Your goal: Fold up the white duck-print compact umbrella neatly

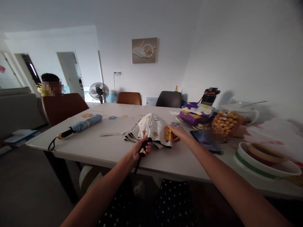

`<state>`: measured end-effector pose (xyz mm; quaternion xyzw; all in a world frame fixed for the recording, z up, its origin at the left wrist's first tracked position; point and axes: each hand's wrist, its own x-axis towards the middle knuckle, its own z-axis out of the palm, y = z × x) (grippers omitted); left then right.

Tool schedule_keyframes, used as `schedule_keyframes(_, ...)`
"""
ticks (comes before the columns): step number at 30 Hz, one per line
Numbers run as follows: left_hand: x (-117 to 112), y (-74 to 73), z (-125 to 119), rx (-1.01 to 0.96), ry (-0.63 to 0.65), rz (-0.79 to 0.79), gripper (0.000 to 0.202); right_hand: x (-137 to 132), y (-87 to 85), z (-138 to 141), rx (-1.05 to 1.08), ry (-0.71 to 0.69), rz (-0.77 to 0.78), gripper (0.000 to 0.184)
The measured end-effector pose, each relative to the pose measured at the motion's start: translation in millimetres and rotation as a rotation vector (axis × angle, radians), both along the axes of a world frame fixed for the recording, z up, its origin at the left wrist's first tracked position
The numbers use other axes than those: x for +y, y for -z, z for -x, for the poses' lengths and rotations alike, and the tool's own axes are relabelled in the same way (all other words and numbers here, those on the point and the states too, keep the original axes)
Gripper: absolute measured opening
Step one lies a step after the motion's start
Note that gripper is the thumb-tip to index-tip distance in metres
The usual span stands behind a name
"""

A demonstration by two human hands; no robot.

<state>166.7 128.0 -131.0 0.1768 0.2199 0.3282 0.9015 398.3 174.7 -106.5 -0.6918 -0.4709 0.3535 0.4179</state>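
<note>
White umbrella (154, 128) sits slack by the near edge of the table (104, 145), your left hand (142, 148) wrapped round its black handle (144, 146). Your right hand (175, 131) meets its right side, though pinching or just resting, I can't tell: the fingertips are obscured. Looks collapsed but unwrapped to me, pale strap (111, 134) lying loose, whereas the blue umbrella (88, 123) toward the near-left corner seems neatly rolled. Bunched folds hide the shaft from view.

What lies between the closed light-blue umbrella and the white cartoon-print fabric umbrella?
In the head view, a narrow pale strap extends from the white umbrella toward the light-blue umbrella; a blue printed flower shows beyond it.
</note>
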Motion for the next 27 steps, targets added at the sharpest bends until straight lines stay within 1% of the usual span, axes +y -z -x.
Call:
schedule_keyframes(2,-4.0,-4.4,0.9,0.012,-0.001,0.019,0.028,-9.0,2.0,5.0,0.067,-0.026,0.103,0.025)
schedule_keyframes(3,-6.0,-6.5,1.5,0.023,0.005,0.029,0.029,-12.1,2.3,7.3,0.113,-0.037,0.112,0.02)
schedule_keyframes(5,-8.7,-9.4,2.7,0.043,0.011,0.045,0.03,-15.5,-0.7,11.4,0.248,-0.044,0.043,0.011)
schedule_keyframes(7,-8.5,-11.0,2.7,0.031,0.003,0.047,0.03,-16.2,-11.7,14.4,0.415,-0.033,-0.04,0.007)
schedule_keyframes(9,-5.0,-12.7,0.2,-0.027,0.017,0.042,0.032,-16.1,-32.2,17.8,0.56,-0.025,-0.123,0.003)
schedule_keyframes(12,3.4,-17.8,-8.8,-0.165,0.046,-0.003,0.032,-15.6,-73.0,27.3,0.704,-0.059,-0.265,0.005)
schedule_keyframes(14,8.5,-20.3,-15.4,-0.215,0.016,-0.037,0.031,-13.5,-96.5,38.8,0.754,-0.065,-0.358,0.004)
schedule_keyframes(15,10.3,-20.0,-17.7,-0.214,0.002,-0.037,0.032,-11.5,-104.6,46.0,0.756,-0.042,-0.418,0.003)
schedule_keyframes(16,11.6,-18.3,-18.8,-0.198,0.0,-0.021,0.033,-8.8,-109.7,53.7,0.742,-0.018,-0.435,0.004)
schedule_keyframes(17,12.2,-15.4,-18.8,-0.173,0.008,0.007,0.035,-5.6,-112.0,61.4,0.72,0.009,-0.432,0.006)
schedule_keyframes(19,12.2,-7.5,-15.9,-0.137,0.027,0.062,0.037,1.8,-110.3,75.5,0.694,0.037,-0.355,0.009)
schedule_keyframes(22,11.1,1.5,-9.5,-0.106,0.031,0.076,0.04,13.9,-104.3,89.5,0.762,0.073,-0.253,0.01)
schedule_keyframes(25,10.9,1.9,-7.3,-0.026,0.058,0.026,0.044,24.6,-106.7,97.7,0.85,0.155,-0.278,0.012)
schedule_keyframes(27,11.5,0.8,-7.7,0.014,0.073,-0.007,0.045,30.0,-110.4,104.5,0.873,0.154,-0.295,0.013)
